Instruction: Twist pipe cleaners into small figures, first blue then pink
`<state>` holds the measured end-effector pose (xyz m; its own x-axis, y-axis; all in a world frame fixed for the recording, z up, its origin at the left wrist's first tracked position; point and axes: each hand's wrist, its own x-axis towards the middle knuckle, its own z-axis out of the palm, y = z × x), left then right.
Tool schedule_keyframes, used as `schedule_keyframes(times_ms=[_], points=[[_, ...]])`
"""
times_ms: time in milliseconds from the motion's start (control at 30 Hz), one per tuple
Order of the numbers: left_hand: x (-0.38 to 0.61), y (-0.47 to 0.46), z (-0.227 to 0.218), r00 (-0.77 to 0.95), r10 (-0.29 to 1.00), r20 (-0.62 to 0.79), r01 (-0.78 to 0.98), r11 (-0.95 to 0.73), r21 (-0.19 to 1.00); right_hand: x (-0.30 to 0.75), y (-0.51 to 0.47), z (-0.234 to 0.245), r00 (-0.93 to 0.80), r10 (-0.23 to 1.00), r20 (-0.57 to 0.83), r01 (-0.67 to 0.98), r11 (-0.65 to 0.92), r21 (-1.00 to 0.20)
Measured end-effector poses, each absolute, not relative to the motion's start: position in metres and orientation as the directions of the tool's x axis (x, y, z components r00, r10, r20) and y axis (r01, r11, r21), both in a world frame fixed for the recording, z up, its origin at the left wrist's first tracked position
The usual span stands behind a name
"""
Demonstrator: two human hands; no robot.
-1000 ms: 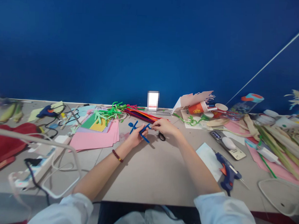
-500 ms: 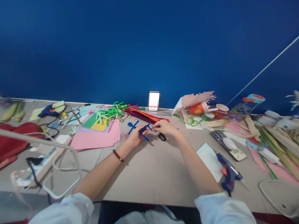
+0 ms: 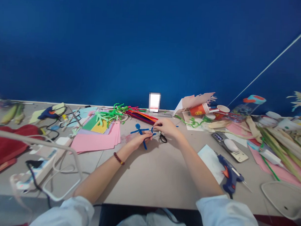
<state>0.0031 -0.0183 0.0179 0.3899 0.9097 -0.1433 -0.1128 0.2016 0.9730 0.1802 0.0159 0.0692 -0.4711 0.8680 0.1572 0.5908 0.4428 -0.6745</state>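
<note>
Between the thumb and fingers of my left hand (image 3: 139,139) is a blue pipe-cleaner figure (image 3: 138,127), with a round head, two arms out sideways and a leg pointing down past the fingers. My right hand (image 3: 163,126) is closed in a pinch on a curved bit of blue pipe cleaner (image 3: 152,129), just right of the figure. Whether that bit joins the figure, I cannot tell. Below the right hand lie scissors (image 3: 163,138) with black handles, their blades partly hidden. A bundle of colored pipe cleaners (image 3: 141,116) rests behind both hands.
Green pipe-cleaner shapes (image 3: 113,114) and pink paper sheets (image 3: 95,140) lie to the left, near a white power strip (image 3: 43,167) with looping cables. On the right are a blue glue gun (image 3: 228,175), a phone (image 3: 220,139) and dried husks (image 3: 275,137). A lit screen (image 3: 154,102) stands at the back.
The blue figure has turned from lying slanted to head-up, as my left hand rolled over and shifted slightly. My right hand stays nearly in place, still pinching.
</note>
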Motion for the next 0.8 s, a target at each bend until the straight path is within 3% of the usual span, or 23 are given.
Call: schedule_keyframes(times_ms=[133, 267, 433, 567, 800], points=[[0.003, -0.011, 0.009, 0.214, 0.965, -0.153, -0.154, 0.188, 0.970, 0.176, 0.009, 0.079, -0.468, 0.853, 0.231, 0.589, 0.496, -0.638], [-0.002, -0.003, 0.006, 0.126, 0.975, -0.180, -0.333, 0.213, 0.919, 0.168, 0.004, 0.078, -0.510, 0.826, 0.240, 0.544, 0.526, -0.654], [-0.004, -0.005, 0.014, 0.297, 0.935, -0.195, -0.539, 0.333, 0.774, 0.167, 0.007, 0.067, -0.556, 0.815, 0.161, 0.568, 0.514, -0.643], [-0.002, -0.010, 0.016, 0.420, 0.887, -0.189, -0.510, 0.404, 0.759, 0.173, 0.014, 0.061, -0.525, 0.843, 0.114, 0.608, 0.466, -0.643], [-0.002, -0.007, 0.014, 0.303, 0.920, -0.247, -0.331, 0.345, 0.878, 0.181, 0.016, 0.060, -0.493, 0.866, 0.081, 0.609, 0.410, -0.679]])
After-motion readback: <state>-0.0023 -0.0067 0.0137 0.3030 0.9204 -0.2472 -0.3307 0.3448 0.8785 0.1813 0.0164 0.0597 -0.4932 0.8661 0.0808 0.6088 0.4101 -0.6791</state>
